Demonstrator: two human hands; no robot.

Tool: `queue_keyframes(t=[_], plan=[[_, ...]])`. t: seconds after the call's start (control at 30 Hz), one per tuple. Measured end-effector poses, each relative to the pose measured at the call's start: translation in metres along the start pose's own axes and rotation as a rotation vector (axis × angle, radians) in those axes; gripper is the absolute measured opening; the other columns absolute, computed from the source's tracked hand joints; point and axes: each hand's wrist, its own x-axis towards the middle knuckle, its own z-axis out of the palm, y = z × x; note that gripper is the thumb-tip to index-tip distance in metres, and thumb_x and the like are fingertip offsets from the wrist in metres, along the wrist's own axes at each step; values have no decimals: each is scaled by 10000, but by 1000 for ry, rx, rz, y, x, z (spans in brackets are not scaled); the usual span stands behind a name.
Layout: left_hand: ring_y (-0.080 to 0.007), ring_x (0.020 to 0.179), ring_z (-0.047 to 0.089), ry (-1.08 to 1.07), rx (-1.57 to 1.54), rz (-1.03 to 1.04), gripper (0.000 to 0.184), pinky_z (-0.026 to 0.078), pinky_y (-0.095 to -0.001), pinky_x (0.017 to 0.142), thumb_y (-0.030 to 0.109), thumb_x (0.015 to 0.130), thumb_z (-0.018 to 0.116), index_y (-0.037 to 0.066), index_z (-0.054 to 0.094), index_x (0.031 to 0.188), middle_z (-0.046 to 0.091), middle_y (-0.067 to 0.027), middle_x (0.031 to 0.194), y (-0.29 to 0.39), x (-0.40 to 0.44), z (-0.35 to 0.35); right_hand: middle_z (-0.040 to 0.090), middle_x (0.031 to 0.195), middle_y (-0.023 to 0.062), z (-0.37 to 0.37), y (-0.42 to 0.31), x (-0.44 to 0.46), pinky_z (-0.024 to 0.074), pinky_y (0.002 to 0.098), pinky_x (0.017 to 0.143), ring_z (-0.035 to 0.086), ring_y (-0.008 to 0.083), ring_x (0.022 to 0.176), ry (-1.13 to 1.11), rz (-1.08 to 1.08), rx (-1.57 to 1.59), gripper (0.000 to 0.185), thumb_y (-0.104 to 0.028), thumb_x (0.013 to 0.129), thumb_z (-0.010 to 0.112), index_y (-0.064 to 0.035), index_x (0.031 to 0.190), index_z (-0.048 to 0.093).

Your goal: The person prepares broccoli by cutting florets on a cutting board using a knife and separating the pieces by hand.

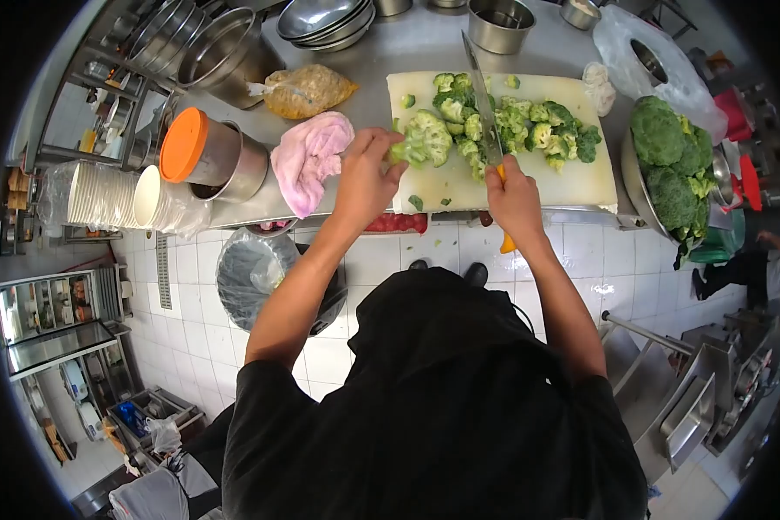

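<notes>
My left hand [371, 169] is at the left edge of the white cutting board [446, 192], its fingers closed on the stem of a broccoli head [426, 139]. My right hand [516, 195] grips the yellow handle of a large knife [485, 104], whose blade points away from me across the board. Cut broccoli florets [542, 130] lie in a loose pile on both sides of the blade. To the right of the board, a metal bowl [634, 186] holds several whole broccoli heads [670, 169].
A pink cloth [310, 156], a bag of yellowish food [308, 91] and an orange-lidded container [185, 146] stand left of the board. Metal pots [501, 24] line the back. A lined bin [256, 276] is on the floor. Part of another person [737, 273] shows at right.
</notes>
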Motion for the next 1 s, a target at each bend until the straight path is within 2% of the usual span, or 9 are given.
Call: queue_keyframes(t=[0.1,0.2,0.47,0.57,0.67,0.8,0.9,0.97,1.0], plan=[[-279,924,646,0,35,222,365,534,-359,721,-108,722,667,36,670,1057,596,-118,1125,-1,-6,6,614,642,250,-12,-11,-11,475,564,622,620,470,671,-65,-3,29,194,-188,929,554,-10,988,502],[-291,912,649,-70,39,272,411,535,-351,712,-152,679,614,39,676,1037,600,-113,1131,-3,-9,7,614,633,239,-15,-22,-27,475,565,616,619,463,649,-133,-84,-15,194,-179,928,557,-5,992,499],[-283,905,652,-110,26,277,416,531,-355,704,-149,680,601,39,675,1043,598,-111,1146,-5,-9,2,615,633,237,7,-16,-28,477,561,608,613,466,636,-177,-167,-86,208,-182,941,538,11,997,480],[-288,912,651,-105,11,282,416,531,-357,710,-148,679,600,37,672,1044,597,-112,1144,-6,-9,1,616,638,245,1,-31,-32,479,563,611,616,467,647,-115,-138,22,210,-185,944,532,11,995,476],[-298,928,648,-104,21,290,409,534,-362,720,-143,675,602,37,671,1036,595,-112,1140,-9,-10,3,619,652,255,13,-19,-30,479,562,611,623,465,660,-136,-172,-64,212,-190,943,536,10,979,476],[-311,950,645,-87,76,298,400,539,-376,739,-136,671,605,38,669,1026,593,-111,1136,-9,-13,4,624,668,260,19,-10,-31,483,560,617,625,468,669,-218,-113,-58,209,-193,938,542,1,994,489],[-335,1021,600,-105,68,295,395,513,-423,855,-125,662,592,19,654,1025,576,-118,1127,-11,-16,4,626,676,261,8,-17,-28,488,561,655,624,475,691,-265,-70,-26,203,-193,932,545,-5,998,507],[-334,1017,601,-112,71,309,390,514,-423,850,-129,662,589,17,650,1018,574,-120,1128,-14,-17,3,630,682,258,-9,-18,-19,486,565,685,623,480,710,-333,-50,-6,203,-196,930,545,-5,996,519],[-333,1014,601,-116,72,318,387,514,-424,847,-131,662,588,17,647,1015,573,-122,1129,-14,-16,2,632,687,255,-15,-21,-19,483,566,693,623,480,716,-313,-105,-95,208,-202,929,547,-5,993,521]])
